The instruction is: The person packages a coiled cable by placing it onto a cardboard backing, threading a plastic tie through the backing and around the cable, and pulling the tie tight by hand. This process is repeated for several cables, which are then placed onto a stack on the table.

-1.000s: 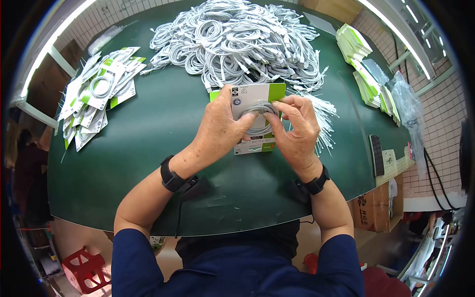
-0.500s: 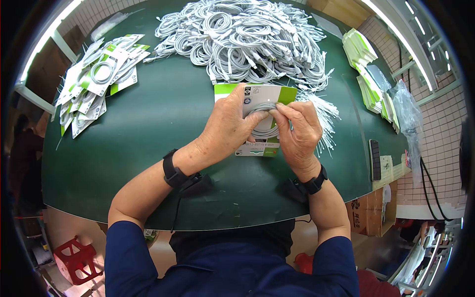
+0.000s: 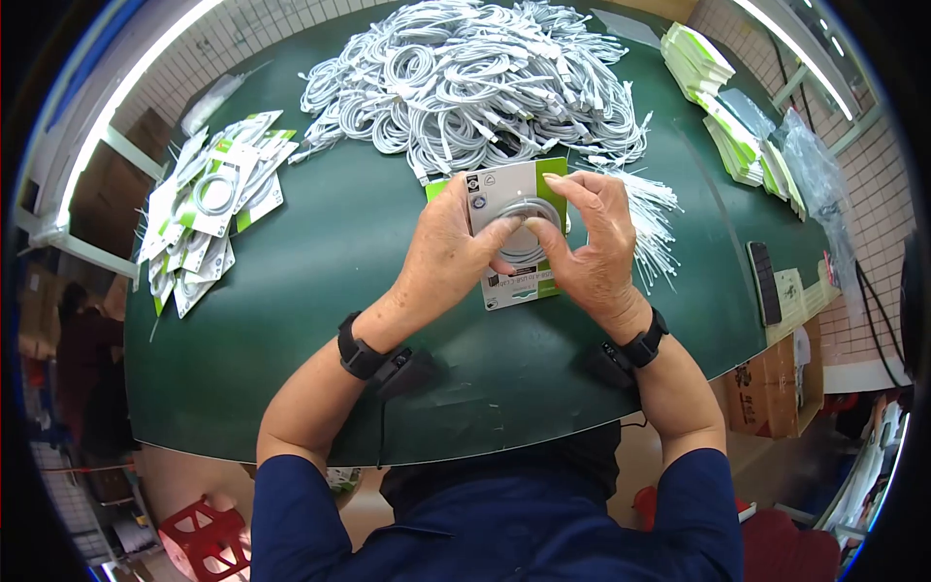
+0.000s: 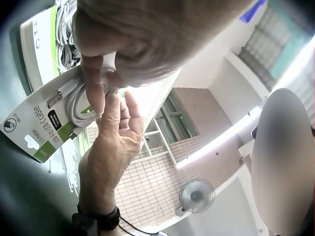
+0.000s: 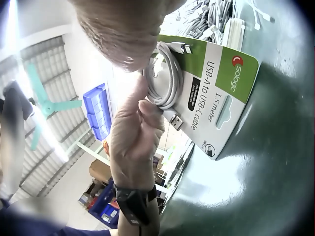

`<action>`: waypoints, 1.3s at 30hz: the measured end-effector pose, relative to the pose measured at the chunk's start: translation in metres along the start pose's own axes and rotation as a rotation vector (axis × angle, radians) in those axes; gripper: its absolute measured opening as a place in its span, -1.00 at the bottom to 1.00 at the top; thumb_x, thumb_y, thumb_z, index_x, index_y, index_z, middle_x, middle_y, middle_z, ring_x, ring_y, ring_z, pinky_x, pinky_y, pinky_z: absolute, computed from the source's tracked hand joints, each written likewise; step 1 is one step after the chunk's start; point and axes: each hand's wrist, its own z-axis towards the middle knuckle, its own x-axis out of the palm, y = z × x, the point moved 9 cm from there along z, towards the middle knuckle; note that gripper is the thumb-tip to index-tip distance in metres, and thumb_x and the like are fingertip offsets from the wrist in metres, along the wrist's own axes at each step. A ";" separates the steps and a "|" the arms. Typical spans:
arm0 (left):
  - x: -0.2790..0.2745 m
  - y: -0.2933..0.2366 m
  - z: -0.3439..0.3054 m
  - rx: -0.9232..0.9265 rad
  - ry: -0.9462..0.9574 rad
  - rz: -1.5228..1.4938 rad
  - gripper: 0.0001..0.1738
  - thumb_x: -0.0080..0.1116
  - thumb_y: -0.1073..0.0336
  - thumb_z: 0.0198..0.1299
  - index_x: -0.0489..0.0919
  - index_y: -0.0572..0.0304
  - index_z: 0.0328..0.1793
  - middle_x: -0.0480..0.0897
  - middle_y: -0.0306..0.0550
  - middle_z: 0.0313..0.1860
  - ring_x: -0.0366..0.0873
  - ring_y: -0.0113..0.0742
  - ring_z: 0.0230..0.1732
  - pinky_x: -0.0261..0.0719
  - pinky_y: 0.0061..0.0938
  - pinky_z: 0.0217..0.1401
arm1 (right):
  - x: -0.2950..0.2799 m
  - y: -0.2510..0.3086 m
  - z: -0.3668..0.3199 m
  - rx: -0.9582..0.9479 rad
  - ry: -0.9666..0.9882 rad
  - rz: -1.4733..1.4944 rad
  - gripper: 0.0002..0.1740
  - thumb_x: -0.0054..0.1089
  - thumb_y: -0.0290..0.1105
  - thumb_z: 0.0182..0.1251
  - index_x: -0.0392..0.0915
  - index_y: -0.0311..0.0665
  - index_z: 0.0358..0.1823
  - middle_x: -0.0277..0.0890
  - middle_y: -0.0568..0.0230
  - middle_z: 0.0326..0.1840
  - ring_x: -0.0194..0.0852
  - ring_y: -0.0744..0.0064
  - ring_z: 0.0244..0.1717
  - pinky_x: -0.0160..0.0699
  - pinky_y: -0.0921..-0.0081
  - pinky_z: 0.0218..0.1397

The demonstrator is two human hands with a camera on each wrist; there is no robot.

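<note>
A white and green packaging card (image 3: 509, 179) carries a coiled grey USB cable (image 3: 529, 258); its print reads "USB-A to USB-C Cable". My left hand (image 3: 448, 242) holds the card by its left side, thumb over the coil's inner edge. From the right, my right hand (image 3: 603, 242) grips the coil and card edge, its thumb meeting the left thumb inside the coil. Its forefinger lies at the card's green upper right corner. In the right wrist view, the USB-A plug (image 5: 175, 121) and the USB-C plug (image 5: 183, 48) lie against the card's face.
A large heap of grey cables (image 3: 465, 78) covers the back of the table. Carded cables (image 3: 208, 194) are piled at the left. White ties (image 3: 655, 218) fan out beside the right hand. Stacked cards (image 3: 693, 63) and a dark phone (image 3: 764, 281) are on the right.
My right forefinger has moved off the coil to the card's upper right edge, and the right thumb has slid inward over the coil. The left hand keeps its hold.
</note>
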 end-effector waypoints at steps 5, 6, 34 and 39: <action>0.006 -0.008 -0.007 0.010 -0.068 0.104 -0.67 0.25 0.53 0.32 0.42 0.48 0.13 0.76 0.18 -0.11 0.81 -0.28 -0.42 0.78 -0.46 -0.46 | 0.003 0.013 -0.002 -0.182 0.004 -0.161 -0.53 0.60 -0.51 0.02 0.77 -0.06 0.03 0.58 0.21 0.07 0.52 0.09 0.04 0.62 0.23 -0.05; 0.007 -0.011 -0.008 0.012 -0.073 0.123 -0.66 0.25 0.53 0.32 0.42 0.48 0.14 0.76 0.19 -0.11 0.81 -0.28 -0.43 0.78 -0.45 -0.46 | 0.004 0.015 -0.002 -0.206 -0.013 -0.177 -0.53 0.59 -0.52 0.01 0.77 -0.04 0.03 0.57 0.22 0.07 0.52 0.10 0.04 0.61 0.23 -0.05; -0.051 -0.063 -0.004 0.262 -0.272 -0.009 -0.61 0.32 0.58 0.36 0.46 0.56 0.23 0.76 0.23 0.09 0.84 -0.16 -0.12 0.86 -0.40 -0.07 | -0.011 -0.089 0.011 0.225 0.314 -0.081 -0.85 0.46 -0.51 0.22 0.75 -0.33 -0.18 0.73 0.17 -0.23 0.69 0.19 -0.32 0.70 0.25 -0.15; -0.074 -0.070 0.000 0.328 -0.356 0.028 -0.60 0.33 0.48 0.40 0.56 0.66 0.25 0.78 0.23 0.07 0.85 -0.11 -0.07 0.85 -0.38 0.05 | 0.008 -0.117 -0.024 0.443 0.892 -0.130 -0.74 0.54 -0.49 0.09 0.82 -0.25 -0.14 0.78 0.14 -0.15 0.70 0.20 -0.19 0.70 0.27 -0.06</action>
